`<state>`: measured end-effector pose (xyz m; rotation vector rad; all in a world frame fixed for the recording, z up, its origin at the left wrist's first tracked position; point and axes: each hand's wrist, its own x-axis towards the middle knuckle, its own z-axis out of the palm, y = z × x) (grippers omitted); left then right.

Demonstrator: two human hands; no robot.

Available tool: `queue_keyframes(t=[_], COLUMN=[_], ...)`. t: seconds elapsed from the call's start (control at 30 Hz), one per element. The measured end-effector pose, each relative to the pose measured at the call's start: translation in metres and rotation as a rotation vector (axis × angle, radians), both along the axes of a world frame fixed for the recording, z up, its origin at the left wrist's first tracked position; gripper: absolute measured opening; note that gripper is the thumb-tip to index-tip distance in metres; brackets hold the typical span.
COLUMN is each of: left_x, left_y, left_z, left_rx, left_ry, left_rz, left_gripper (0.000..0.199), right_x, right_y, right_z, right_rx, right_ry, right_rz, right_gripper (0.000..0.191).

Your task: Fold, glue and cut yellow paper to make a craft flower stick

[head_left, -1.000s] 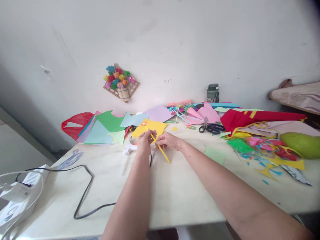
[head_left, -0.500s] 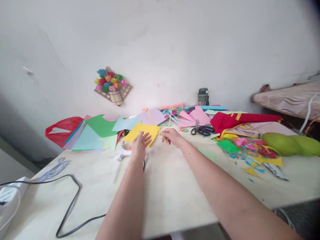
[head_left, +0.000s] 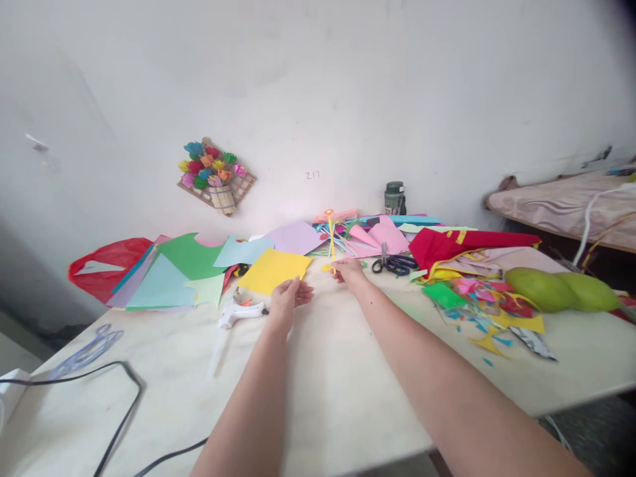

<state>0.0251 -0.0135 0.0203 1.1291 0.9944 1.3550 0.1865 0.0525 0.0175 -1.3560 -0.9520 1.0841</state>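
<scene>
My right hand pinches a thin yellow stem that stands upright, with a small orange and yellow flower at its top and a yellow piece near the fingertips. To the left, my left hand has its fingers spread and holds nothing; it is beside the near right corner of a yellow paper sheet. A white glue gun lies on the table just left of that hand.
Coloured paper sheets and a red bag lie at the left. Scissors, a red cloth, paper scraps and green fruit are at the right. A black cable crosses the near left.
The yellow stem now stands upright in my right hand. My left hand has come down and right, off the yellow sheet. The whole view has shifted slightly.
</scene>
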Motion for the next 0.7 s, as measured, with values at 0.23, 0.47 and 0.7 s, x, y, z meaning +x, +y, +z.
queue_keyframes(t=[0.23, 0.47, 0.7], left_x=[0.008, 0.019, 0.024], left_y=[0.002, 0.002, 0.005], left_z=[-0.007, -0.014, -0.013], left_rx=[-0.062, -0.099, -0.148], left_ry=[0.029, 0.082, 0.095], left_rz=[-0.003, 0.013, 0.104], left_gripper=[0.027, 0.022, 0.016], right_x=[0.007, 0.023, 0.031], right_y=[0.024, 0.049, 0.070], right_z=[-0.009, -0.008, -0.009], right_rx=[-0.055, -0.102, -0.118], right_ry=[-0.101, -0.220, -0.290], right_rz=[-0.090, -0.160, -0.150], right_gripper=[0.006, 0.008, 0.012])
